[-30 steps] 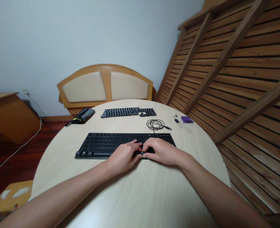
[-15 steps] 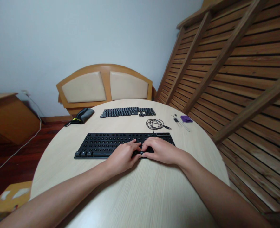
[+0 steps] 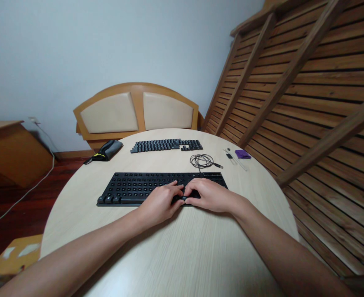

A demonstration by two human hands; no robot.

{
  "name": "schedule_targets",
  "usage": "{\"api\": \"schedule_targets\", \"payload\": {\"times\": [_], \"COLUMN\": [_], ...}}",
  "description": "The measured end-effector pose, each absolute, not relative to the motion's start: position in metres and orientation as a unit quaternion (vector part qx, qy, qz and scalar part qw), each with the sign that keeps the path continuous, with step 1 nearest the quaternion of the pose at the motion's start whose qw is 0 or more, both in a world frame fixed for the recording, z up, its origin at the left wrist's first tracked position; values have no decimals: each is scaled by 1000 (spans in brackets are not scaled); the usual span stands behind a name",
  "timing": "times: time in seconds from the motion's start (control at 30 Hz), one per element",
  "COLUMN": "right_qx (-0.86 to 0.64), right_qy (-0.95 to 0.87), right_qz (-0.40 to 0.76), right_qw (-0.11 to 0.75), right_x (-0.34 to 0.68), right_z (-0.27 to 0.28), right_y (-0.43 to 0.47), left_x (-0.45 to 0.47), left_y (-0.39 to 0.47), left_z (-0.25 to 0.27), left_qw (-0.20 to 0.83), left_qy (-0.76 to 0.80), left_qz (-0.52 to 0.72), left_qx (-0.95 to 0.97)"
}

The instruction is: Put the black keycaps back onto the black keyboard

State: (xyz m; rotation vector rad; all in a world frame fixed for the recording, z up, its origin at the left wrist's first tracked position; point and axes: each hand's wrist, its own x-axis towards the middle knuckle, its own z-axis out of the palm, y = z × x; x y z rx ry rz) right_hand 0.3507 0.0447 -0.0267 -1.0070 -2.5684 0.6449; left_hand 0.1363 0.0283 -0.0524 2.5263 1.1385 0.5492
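A black keyboard (image 3: 132, 189) lies flat on the table, most of its switches bare of keycaps. The space bar (image 3: 131, 200) and a few keycaps (image 3: 109, 199) sit along its front row at the left. My left hand (image 3: 161, 201) rests over the right half of the keyboard, thumb and index finger closed at the left of a dark keycap (image 3: 184, 198) on the front row. From the other side, my right hand (image 3: 208, 196) pinches the same keycap between thumb and curled fingers. The fingers hide much of it and the switches below.
Behind the keyboard, loose black keycaps (image 3: 157, 145) are laid out in rows. A coiled USB cable (image 3: 202, 161), a keycap puller (image 3: 230, 156), a purple cloth (image 3: 243, 154) and a dark pouch (image 3: 108, 151) also lie on the round table (image 3: 182, 255). Wooden slats (image 3: 308, 103) lean at the right.
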Motion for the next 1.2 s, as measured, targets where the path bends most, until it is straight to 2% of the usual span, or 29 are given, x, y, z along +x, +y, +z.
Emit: {"api": "schedule_targets", "payload": {"times": [0.9,1.2], "right_qx": [-324,-385], "right_qy": [-897,-876], "right_qz": [244,129], "right_qw": [176,260], "right_x": [359,382], "right_z": [-33,-46], "right_y": [51,73], "left_x": [131,127], "left_y": [31,33], "left_z": [-51,-46], "left_qw": [147,112], "left_qy": [381,346], "left_qz": [193,194], "left_qx": [892,911]}}
